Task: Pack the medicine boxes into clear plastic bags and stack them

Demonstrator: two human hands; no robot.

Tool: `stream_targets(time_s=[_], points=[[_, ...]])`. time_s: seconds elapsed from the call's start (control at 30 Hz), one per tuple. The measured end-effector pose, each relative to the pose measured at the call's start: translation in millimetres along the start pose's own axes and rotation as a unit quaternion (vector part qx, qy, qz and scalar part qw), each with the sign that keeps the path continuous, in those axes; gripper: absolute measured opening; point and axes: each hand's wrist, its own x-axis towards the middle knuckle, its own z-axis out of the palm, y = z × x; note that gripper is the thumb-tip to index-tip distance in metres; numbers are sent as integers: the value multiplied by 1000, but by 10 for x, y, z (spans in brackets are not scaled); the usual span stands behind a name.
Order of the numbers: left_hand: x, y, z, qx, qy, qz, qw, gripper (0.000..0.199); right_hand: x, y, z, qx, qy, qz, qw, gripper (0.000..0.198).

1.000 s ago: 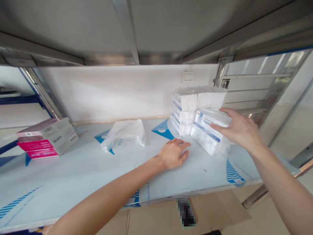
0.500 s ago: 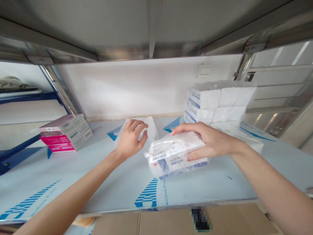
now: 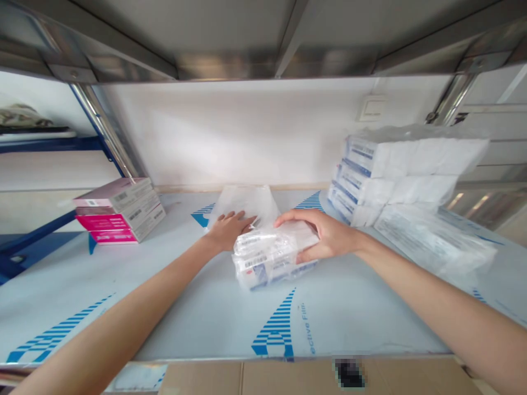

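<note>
A white pack with blue printing and barcode labels, wrapped in clear plastic (image 3: pixel 263 260), rests near the middle of the film-covered shelf (image 3: pixel 197 318). My right hand (image 3: pixel 325 236) grips its right end, thumb at the front and fingers over the top. Just behind the pack lies a flat white plastic-wrapped packet (image 3: pixel 247 200). My left hand (image 3: pixel 233 229) is spread palm down over that packet's front part, fingers stretched out, close to the wrapped pack's left end. Whether the left fingertips touch the pack cannot be made out.
Pink and white boxes (image 3: pixel 119 211) are stacked at the left. At the back right stand several rows of plastic-wrapped white packs (image 3: pixel 411 164), with a loose clear-wrapped packet (image 3: pixel 436 241) in front. A metal shelf (image 3: pixel 230 38) hangs low overhead. Cardboard (image 3: pixel 288 378) shows below the front edge.
My right hand has brought the wrapped pack left. My left hand has come down from above onto the flat packet, fingers straightened. The view has shifted slightly.
</note>
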Motion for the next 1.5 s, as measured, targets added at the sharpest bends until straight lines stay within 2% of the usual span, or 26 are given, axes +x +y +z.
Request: stream_targets(time_s=[0.07, 0.17, 0.27, 0.37, 0.5, 0.57, 0.73, 0.87, 0.97, 1.07, 1.17, 1.27, 1.33, 1.4, 1.43, 1.47, 1.5], points=[[2, 0, -16, -9, 27, 2, 1000, 50, -42, 36, 30, -18, 11, 13, 1000, 61], [-56, 46, -111, -75, 144, 21, 986, 41, -101, 73, 61, -53, 34, 22, 998, 65], [-204, 135, -312, -215, 250, 64, 942, 39, -150, 70, 60, -68, 46, 10, 997, 73], [-393, 260, -516, -302, 270, 111, 908, 40, -184, 46, 33, -35, 38, 11, 999, 62], [-541, 454, -575, -266, 217, 277, 898, 30, -203, 42, 7, -33, 67, 30, 997, 52], [-549, 528, -518, -226, 191, 315, 902, 34, -206, 48, -10, -53, 80, 24, 995, 51], [-523, 566, -399, -237, 192, 270, 913, 32, -216, 11, -85, -83, 67, -6, 994, 43], [-538, 554, -424, -243, 198, 243, 918, 26, -206, -88, -48, -131, 71, -56, 987, 33], [-559, 549, -483, -259, 193, 229, 918, 21, -186, -155, 23, -156, 70, -68, 983, 27], [-573, 501, -570, -267, 174, 226, 920, 18, -178, -192, 36, -111, 63, -69, 989, 11], [-573, 421, -662, -269, 158, 234, 921, 12, -194, -202, -1, -6, 65, -47, 997, 17], [-571, 349, -729, -350, 151, 225, 897, 28, -217, -210, -39, 148, 74, -18, 986, 23], [-578, 309, -759, -433, 155, 225, 859, 40, -231, -231, -65, 228, 71, -16, 971, 23], [-600, 278, -788, -501, 159, 230, 819, 45, -245, -269, -97, 252, 60, -16, 966, 25], [-616, 269, -807, -512, 156, 230, 813, 44, -251, -294, -114, 238, 52, -14, 970, 29], [-637, 267, -829, -500, 153, 229, 821, 43, -256, -319, -129, 206, 44, -9, 977, 32], [-658, 273, -853, -467, 147, 227, 842, 41, -259, -344, -139, 159, 37, -5, 987, 33]])
